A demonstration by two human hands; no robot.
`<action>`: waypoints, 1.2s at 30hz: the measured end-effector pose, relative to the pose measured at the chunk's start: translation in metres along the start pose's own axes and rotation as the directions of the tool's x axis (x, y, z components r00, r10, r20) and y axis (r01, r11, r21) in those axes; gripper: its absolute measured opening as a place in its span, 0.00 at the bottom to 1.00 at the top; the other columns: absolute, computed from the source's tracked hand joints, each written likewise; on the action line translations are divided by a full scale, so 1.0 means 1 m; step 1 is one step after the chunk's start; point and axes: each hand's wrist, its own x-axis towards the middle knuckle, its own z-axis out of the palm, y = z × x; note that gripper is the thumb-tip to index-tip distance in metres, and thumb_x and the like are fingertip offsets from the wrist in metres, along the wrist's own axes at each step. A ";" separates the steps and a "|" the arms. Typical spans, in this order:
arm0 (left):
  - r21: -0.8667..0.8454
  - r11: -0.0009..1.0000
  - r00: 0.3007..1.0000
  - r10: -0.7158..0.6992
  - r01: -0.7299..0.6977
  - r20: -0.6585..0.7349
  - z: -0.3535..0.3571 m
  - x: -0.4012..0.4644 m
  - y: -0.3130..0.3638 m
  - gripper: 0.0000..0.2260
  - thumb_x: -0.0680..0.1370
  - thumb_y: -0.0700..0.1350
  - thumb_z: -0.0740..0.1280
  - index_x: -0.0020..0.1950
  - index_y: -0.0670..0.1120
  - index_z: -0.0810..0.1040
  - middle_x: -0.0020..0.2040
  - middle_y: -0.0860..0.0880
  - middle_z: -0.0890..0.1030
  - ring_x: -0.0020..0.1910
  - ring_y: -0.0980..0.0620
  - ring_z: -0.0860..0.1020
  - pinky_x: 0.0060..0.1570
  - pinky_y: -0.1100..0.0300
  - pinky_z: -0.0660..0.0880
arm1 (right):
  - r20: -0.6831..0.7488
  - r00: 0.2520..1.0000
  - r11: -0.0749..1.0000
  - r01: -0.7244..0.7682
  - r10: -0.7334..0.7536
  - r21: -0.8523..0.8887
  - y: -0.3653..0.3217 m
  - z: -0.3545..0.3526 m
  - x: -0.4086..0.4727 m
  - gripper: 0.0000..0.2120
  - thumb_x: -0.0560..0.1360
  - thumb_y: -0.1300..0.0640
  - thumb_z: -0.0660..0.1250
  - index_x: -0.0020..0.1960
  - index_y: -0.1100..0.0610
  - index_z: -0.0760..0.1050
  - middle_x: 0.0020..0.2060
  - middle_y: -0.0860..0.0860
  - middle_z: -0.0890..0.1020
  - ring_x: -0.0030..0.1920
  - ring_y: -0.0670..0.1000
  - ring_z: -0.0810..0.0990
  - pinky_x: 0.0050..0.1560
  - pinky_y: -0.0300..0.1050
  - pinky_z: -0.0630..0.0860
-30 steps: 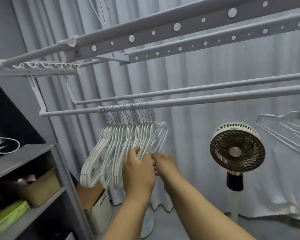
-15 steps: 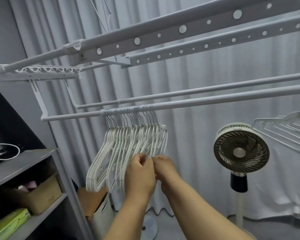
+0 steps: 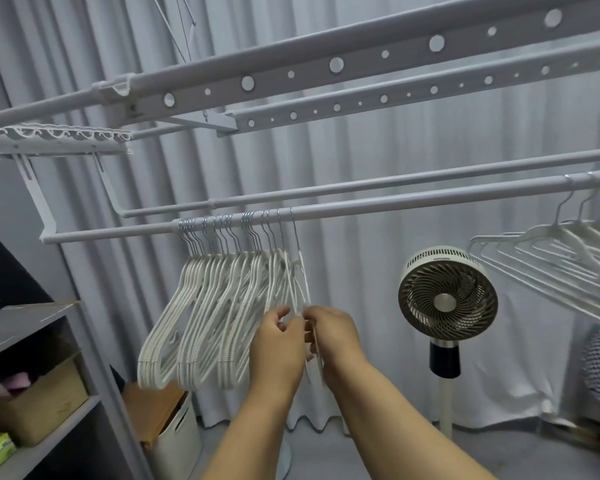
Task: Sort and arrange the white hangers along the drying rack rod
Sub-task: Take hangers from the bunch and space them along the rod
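Grey pleated curtains back the pale metal drying rack rod (image 3: 361, 209), where bunched white plastic hangers (image 3: 222, 299) crowd its left end. Left hand (image 3: 278, 348) and right hand (image 3: 336, 336) now pinch apart the rightmost hanger, newly separated, starting the spacing.

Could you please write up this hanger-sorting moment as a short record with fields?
rod: front drying rack rod, running left to right
main bunch: white hangers packed near its left end
second group: more hangers at far right
left hand: left hand pinches hangers at the bunch's right edge
right hand: right hand grips the rightmost hanger
nearby: standing fan, shelf unit at left
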 end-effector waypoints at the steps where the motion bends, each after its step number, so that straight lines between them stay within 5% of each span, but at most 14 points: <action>1: -0.016 1.000 1.000 -0.004 0.004 0.002 0.002 -0.001 0.002 0.16 0.80 0.43 0.62 0.68 0.47 0.73 0.53 0.48 0.79 0.42 0.51 0.80 0.33 0.62 0.75 | -0.014 1.000 1.000 0.009 -0.009 -0.005 -0.001 -0.003 0.000 0.06 0.73 0.62 0.64 0.38 0.60 0.76 0.31 0.56 0.77 0.28 0.51 0.72 0.26 0.40 0.66; 4: -0.031 0.999 1.000 0.013 -0.013 -0.005 0.009 -0.004 0.006 0.18 0.80 0.44 0.60 0.70 0.49 0.72 0.54 0.45 0.79 0.39 0.51 0.77 0.33 0.60 0.72 | -0.044 0.998 0.999 0.049 -0.049 0.011 -0.005 -0.018 -0.003 0.06 0.75 0.62 0.64 0.40 0.60 0.76 0.30 0.54 0.76 0.26 0.49 0.72 0.26 0.40 0.65; 6: -0.044 0.999 1.000 0.024 -0.024 -0.003 0.017 -0.007 0.007 0.18 0.79 0.44 0.60 0.70 0.50 0.72 0.45 0.47 0.80 0.34 0.52 0.75 0.34 0.59 0.71 | -0.045 0.996 0.995 0.081 -0.078 0.052 -0.007 -0.027 -0.006 0.05 0.75 0.63 0.64 0.48 0.61 0.77 0.30 0.54 0.76 0.24 0.48 0.71 0.24 0.39 0.65; 9: -0.077 0.997 1.000 0.027 -0.026 0.014 0.029 -0.013 0.009 0.17 0.79 0.44 0.59 0.67 0.51 0.74 0.39 0.48 0.79 0.34 0.51 0.74 0.39 0.53 0.74 | -0.060 0.993 0.987 0.113 -0.106 0.119 -0.012 -0.044 -0.011 0.15 0.73 0.65 0.64 0.59 0.56 0.75 0.30 0.54 0.76 0.22 0.47 0.70 0.23 0.39 0.65; 11: -0.097 0.995 0.999 0.031 -0.028 0.036 0.038 -0.018 0.012 0.12 0.79 0.44 0.59 0.55 0.56 0.79 0.38 0.48 0.79 0.35 0.50 0.74 0.43 0.50 0.74 | -0.072 0.990 0.983 0.131 -0.122 0.128 -0.019 -0.056 -0.015 0.15 0.74 0.66 0.64 0.59 0.55 0.75 0.31 0.54 0.76 0.22 0.47 0.68 0.22 0.37 0.65; 14: -0.105 0.994 0.997 0.047 -0.040 0.059 0.052 -0.024 0.018 0.17 0.79 0.42 0.59 0.37 0.59 0.80 0.30 0.50 0.76 0.31 0.49 0.72 0.38 0.51 0.71 | -0.102 0.984 0.980 0.160 -0.148 0.118 -0.028 -0.073 -0.021 0.15 0.74 0.67 0.64 0.59 0.57 0.76 0.31 0.56 0.75 0.21 0.48 0.67 0.22 0.35 0.64; 20: -0.119 0.992 0.989 0.059 -0.043 0.136 0.080 -0.030 0.018 0.13 0.80 0.44 0.57 0.54 0.53 0.80 0.29 0.52 0.75 0.30 0.50 0.72 0.37 0.55 0.70 | -0.156 0.974 0.974 0.186 -0.164 0.132 -0.041 -0.101 -0.027 0.11 0.74 0.68 0.65 0.47 0.53 0.77 0.31 0.55 0.74 0.21 0.45 0.66 0.21 0.35 0.62; 29: -0.152 0.987 0.979 0.073 -0.044 0.191 0.114 -0.039 0.025 0.15 0.80 0.44 0.57 0.63 0.50 0.78 0.42 0.37 0.80 0.30 0.51 0.72 0.39 0.56 0.70 | -0.206 0.964 0.970 0.200 -0.169 0.139 -0.051 -0.135 -0.027 0.12 0.73 0.68 0.65 0.50 0.55 0.79 0.30 0.54 0.75 0.20 0.45 0.65 0.21 0.34 0.62; 36: -0.143 0.987 0.966 0.112 -0.080 0.234 0.134 -0.050 0.031 0.15 0.80 0.43 0.57 0.57 0.55 0.80 0.30 0.52 0.75 0.27 0.53 0.71 0.37 0.57 0.70 | -0.242 0.957 0.971 0.198 -0.161 0.137 -0.056 -0.161 -0.027 0.15 0.72 0.68 0.65 0.57 0.59 0.79 0.29 0.54 0.75 0.20 0.46 0.65 0.21 0.34 0.62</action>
